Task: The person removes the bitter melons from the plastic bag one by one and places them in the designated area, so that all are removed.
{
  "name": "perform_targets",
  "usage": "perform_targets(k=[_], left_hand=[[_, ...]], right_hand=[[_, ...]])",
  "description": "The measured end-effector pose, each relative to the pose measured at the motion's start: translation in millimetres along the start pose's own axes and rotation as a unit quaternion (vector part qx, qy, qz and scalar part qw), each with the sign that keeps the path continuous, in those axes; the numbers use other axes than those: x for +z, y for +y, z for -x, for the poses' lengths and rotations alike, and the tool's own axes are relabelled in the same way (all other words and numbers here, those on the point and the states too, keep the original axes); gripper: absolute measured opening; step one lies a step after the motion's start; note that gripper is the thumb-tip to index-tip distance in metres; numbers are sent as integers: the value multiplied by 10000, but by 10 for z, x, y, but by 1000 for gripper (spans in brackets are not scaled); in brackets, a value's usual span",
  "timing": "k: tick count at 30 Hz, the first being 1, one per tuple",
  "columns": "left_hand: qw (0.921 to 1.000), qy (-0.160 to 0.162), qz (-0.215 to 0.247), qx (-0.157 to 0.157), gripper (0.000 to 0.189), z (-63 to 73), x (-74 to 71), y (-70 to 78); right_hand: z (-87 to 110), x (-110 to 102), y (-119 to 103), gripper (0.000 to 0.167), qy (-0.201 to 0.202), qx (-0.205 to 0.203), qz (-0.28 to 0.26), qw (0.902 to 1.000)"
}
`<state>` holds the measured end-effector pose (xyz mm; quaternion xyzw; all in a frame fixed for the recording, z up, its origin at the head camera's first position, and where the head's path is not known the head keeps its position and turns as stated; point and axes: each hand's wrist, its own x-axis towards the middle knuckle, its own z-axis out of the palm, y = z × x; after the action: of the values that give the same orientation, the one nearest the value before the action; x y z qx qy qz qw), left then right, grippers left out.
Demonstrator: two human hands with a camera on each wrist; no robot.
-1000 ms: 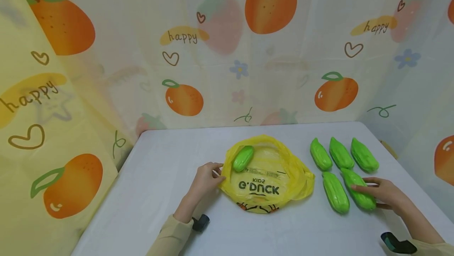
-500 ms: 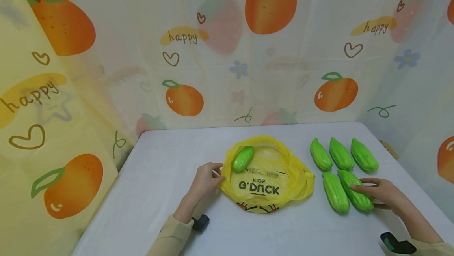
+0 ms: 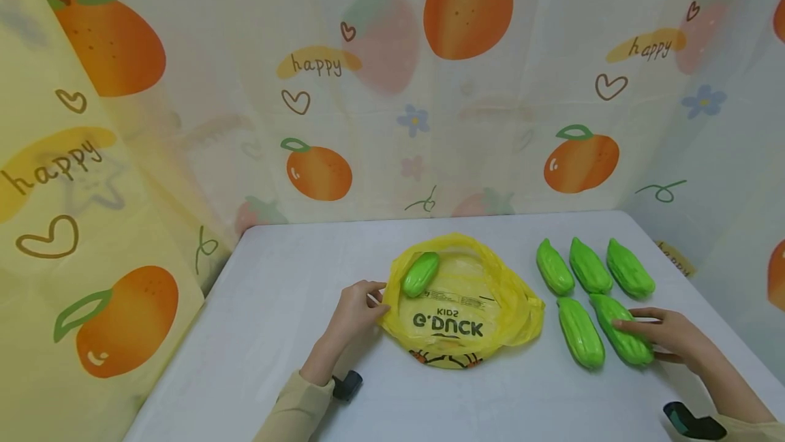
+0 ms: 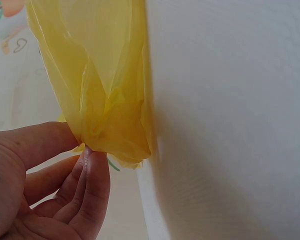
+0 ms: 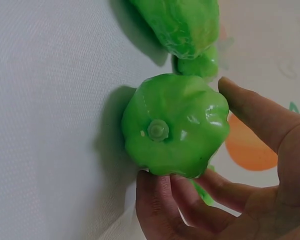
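A yellow plastic bag (image 3: 521, 312) lies spread on the table with its mouth facing up. Inside it, at the upper left, rests one green bitter gourd (image 3: 421, 274). My left hand (image 3: 357, 309) pinches the bag's left rim between thumb and fingers; in the left wrist view the pinched yellow film (image 4: 115, 130) hangs in folds. At the right, my right hand (image 3: 671, 336) holds a ridged green bitter gourd (image 3: 621, 333) by its sides. The right wrist view shows that gourd's stem end (image 5: 158, 130), thumb on one side and fingers on the other.
Beside the held gourd lies another gourd (image 3: 580, 333), touching or nearly so. Three more gourds stand in a row behind, the middle one (image 3: 590, 265) among them. The white table (image 3: 276, 292) is bordered by a printed curtain (image 3: 380, 156) at the back and sides.
My right hand and its gourd shifted slightly left, then back to the right, opening a small gap from the neighbouring gourd. My left hand and the bag have stayed put.
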<state>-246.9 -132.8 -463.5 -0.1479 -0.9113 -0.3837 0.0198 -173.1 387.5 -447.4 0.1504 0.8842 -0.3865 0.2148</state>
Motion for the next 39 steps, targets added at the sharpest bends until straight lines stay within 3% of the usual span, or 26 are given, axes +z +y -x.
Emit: perform_targets(k=[11, 19, 29, 39], left_hand=[[10000, 3, -24, -6, 40, 2, 0, 11], [10000, -24, 6, 29, 40, 3, 2, 15], [10000, -55, 39, 39, 40, 5, 2, 20], [10000, -23, -5, 52, 40, 6, 6, 21]], right_hand=[[-9, -12, -2, 102, 0, -7, 55, 10000], [66, -123, -63, 94, 369, -367, 495, 9974], [215, -239, -368, 83, 916, -930, 620, 9895], [275, -79, -851, 72, 1133, -1607, 410, 9796]])
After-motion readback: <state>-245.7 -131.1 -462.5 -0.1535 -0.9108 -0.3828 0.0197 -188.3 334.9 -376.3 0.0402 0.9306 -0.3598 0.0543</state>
